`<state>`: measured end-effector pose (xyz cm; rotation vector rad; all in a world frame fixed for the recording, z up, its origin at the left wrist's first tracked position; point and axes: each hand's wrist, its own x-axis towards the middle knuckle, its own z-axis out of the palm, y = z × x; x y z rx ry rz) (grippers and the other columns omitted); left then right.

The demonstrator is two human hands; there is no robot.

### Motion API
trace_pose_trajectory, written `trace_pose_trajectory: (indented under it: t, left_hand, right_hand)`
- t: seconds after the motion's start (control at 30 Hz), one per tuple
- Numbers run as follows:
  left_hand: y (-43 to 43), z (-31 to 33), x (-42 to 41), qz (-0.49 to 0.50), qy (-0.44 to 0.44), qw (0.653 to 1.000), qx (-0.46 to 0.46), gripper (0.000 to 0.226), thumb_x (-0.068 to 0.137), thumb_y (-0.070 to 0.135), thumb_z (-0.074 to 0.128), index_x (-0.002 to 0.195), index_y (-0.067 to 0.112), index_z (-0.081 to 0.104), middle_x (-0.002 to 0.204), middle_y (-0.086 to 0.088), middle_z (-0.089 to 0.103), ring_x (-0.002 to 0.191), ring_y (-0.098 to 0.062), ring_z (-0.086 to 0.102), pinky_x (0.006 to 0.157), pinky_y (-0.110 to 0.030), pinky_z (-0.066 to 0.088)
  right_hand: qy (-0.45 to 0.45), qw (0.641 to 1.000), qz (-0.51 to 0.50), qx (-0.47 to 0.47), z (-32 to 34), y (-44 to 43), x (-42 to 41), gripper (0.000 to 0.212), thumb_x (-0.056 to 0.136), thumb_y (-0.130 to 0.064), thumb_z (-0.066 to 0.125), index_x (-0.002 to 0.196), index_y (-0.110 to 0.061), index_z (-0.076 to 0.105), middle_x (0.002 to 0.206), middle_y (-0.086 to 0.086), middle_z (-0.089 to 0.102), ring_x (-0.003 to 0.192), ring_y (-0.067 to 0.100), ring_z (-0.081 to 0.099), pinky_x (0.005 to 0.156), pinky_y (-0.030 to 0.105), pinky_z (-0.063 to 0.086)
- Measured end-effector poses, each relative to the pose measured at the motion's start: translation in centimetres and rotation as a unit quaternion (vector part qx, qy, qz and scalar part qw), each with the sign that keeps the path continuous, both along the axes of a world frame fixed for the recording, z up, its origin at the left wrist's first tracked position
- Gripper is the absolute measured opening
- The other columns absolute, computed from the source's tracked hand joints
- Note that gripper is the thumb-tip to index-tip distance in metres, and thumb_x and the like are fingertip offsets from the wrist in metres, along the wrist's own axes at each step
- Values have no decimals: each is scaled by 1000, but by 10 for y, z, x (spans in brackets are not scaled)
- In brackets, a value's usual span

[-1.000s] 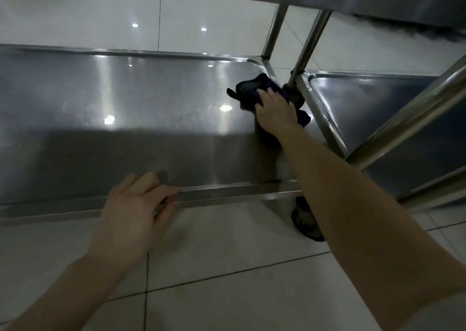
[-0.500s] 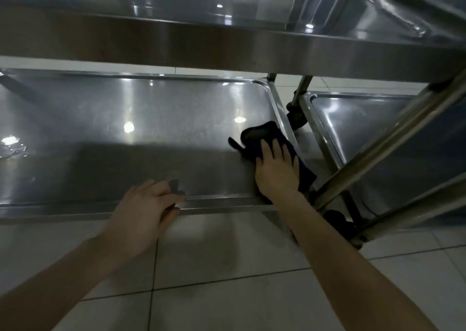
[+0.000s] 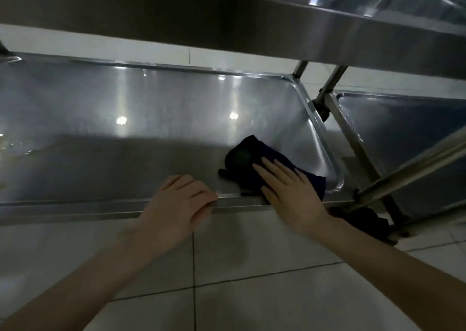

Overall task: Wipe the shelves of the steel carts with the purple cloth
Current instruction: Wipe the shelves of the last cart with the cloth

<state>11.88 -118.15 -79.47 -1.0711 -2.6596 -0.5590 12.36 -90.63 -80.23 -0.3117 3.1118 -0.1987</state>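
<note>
The purple cloth (image 3: 245,158), dark in this light, lies crumpled on the bottom shelf (image 3: 131,134) of the steel cart, near its front right corner. My right hand (image 3: 290,189) presses flat on the cloth with straight fingers, the palm over the front rim. My left hand (image 3: 181,204) rests on the front rim of the same shelf, fingers curled over the edge. The cart's upper shelf (image 3: 227,25) hangs above.
A second steel cart's bottom shelf (image 3: 403,139) stands close at the right, with slanted steel posts (image 3: 413,169) between the two. A black caster wheel (image 3: 365,222) sits under the front right corner. A wet patch (image 3: 12,146) glints at the shelf's left. White tiled floor lies in front.
My right hand has drawn the cloth from the back right corner toward the front rim. My left hand has stayed on the front rim. The camera has lifted, showing the upper shelf.
</note>
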Motion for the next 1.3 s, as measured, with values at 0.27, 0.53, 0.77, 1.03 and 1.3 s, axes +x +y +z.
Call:
trace_pose_trajectory:
  t: [0.27,0.53,0.77,1.03,1.3]
  left_hand:
    - [-53,-21,1,37,41,998,43,27,92,35,51,101,22,74,97,8,67,83,-17,62,81,-26,37]
    - [-66,-16,-1,40,52,997,41,24,84,36,57,90,20,75,89,6,65,80,-17,62,82,-29,40]
    - [-90,-18,3,66,87,992,59,21,86,32,59,88,19,75,88,5,68,77,-19,65,80,-30,41]
    - [-119,-17,11,93,110,987,77,23,89,29,57,87,17,76,93,6,71,81,-20,67,81,-35,43]
    - [-123,-21,8,125,137,979,90,15,83,28,66,79,17,75,85,4,71,74,-19,67,79,-36,44]
  right_hand:
    - [13,980,-192,-54,5,-35,-119,49,103,-37,25,152,-32,23,160,-6,18,146,18,16,116,49,15]
    - [16,999,50,-7,1,-90,18,52,99,-50,17,148,-39,30,155,-13,30,144,11,25,115,39,22]
    - [-14,999,-41,-23,6,-103,-110,48,104,-42,26,151,-38,21,160,-10,16,147,15,14,118,46,14]
    - [-5,998,54,-27,3,-160,-48,47,103,-46,22,150,-44,19,159,-16,17,147,11,12,117,41,10]
    - [-5,998,62,-18,6,-175,-79,46,104,-41,27,149,-42,23,159,-14,19,146,12,16,117,40,16]
